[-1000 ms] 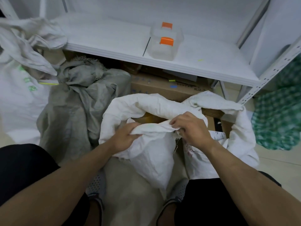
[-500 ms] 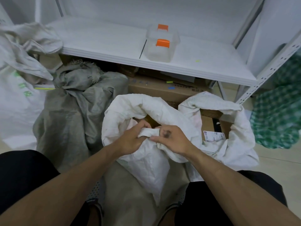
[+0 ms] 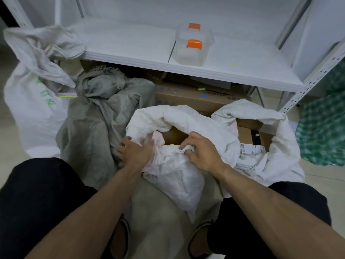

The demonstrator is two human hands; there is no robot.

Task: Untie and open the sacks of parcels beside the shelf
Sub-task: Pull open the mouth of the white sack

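A white woven sack (image 3: 188,118) stands open in front of me between my knees, its rim rolled outward. Brown parcels (image 3: 174,136) show inside its mouth. My left hand (image 3: 135,152) grips the near left part of the rim. My right hand (image 3: 202,149) pinches a bunched fold of the same rim. A second white sack (image 3: 280,146) on the right is open, with cardboard boxes and a label inside. A grey sack (image 3: 99,116) on the left is still bunched at its neck. Behind it stands another white sack (image 3: 31,101) with green print.
A white metal shelf (image 3: 141,53) runs across the back, holding a clear container with orange clips (image 3: 194,46). Cardboard boxes (image 3: 190,96) sit under the shelf. A green checked bag (image 3: 323,128) stands at the far right. My knees and feet frame the near floor.
My hands have moved apart along the near rim: the left one shifted left, the right one right with a pinched fold. The sack's mouth gapes wider, showing the parcels.
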